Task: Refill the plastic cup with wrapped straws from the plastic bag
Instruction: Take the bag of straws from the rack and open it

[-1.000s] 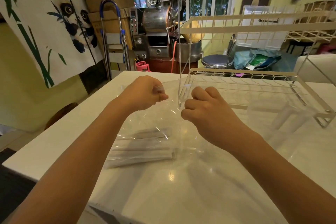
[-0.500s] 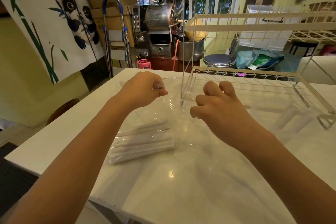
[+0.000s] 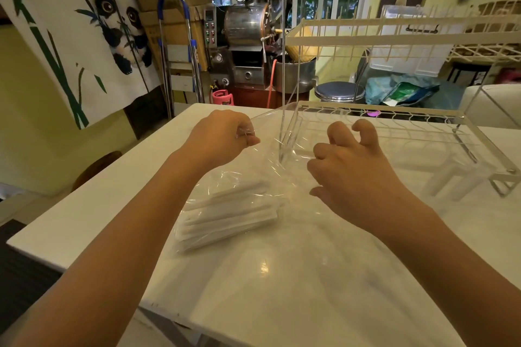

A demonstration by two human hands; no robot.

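The white table [image 3: 282, 290] fills the lower frame. A clear plastic bag [image 3: 270, 166] of wrapped straws [image 3: 228, 217] lies at centre; a wire rack [image 3: 394, 121] stands at upper right.

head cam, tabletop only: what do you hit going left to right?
left hand pinching the plastic bag → wrapped straws lying in the bag → right hand, fingers spread → clear plastic cup on its side under the white dish rack.
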